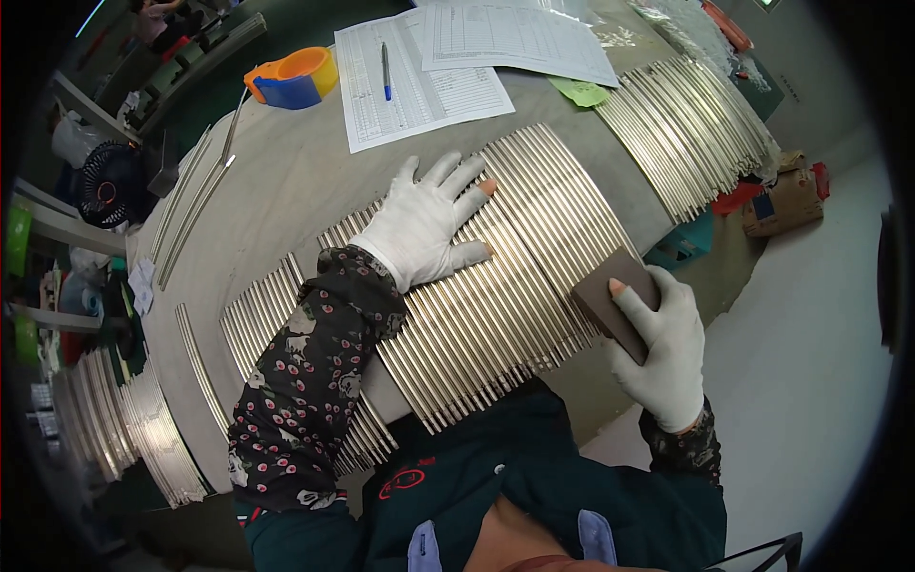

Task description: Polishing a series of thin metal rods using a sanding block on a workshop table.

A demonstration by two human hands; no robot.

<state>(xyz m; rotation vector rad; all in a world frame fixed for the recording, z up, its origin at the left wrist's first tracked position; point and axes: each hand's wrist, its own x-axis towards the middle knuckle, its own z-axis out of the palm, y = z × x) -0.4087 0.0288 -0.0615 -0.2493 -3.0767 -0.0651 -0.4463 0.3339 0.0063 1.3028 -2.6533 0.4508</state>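
Slim, shiny metal rods lie side by side in a wide row across the table in front of me. My left hand, in a white glove with some fingertips bare, rests flat on the rods with its fingers spread. In my right hand, gloved the same way, is a brown-grey sanding block. The block touches or hovers just over the right-hand ends of the rods; I cannot tell which. My left forearm covers part of a second group of rods at the left.
Printed sheets with a pen lie at the back. Beside them stands an orange and blue tape dispenser. Another rod bundle sits at the back right, and a few loose rods at the left. A cardboard box is beyond the table's right edge.
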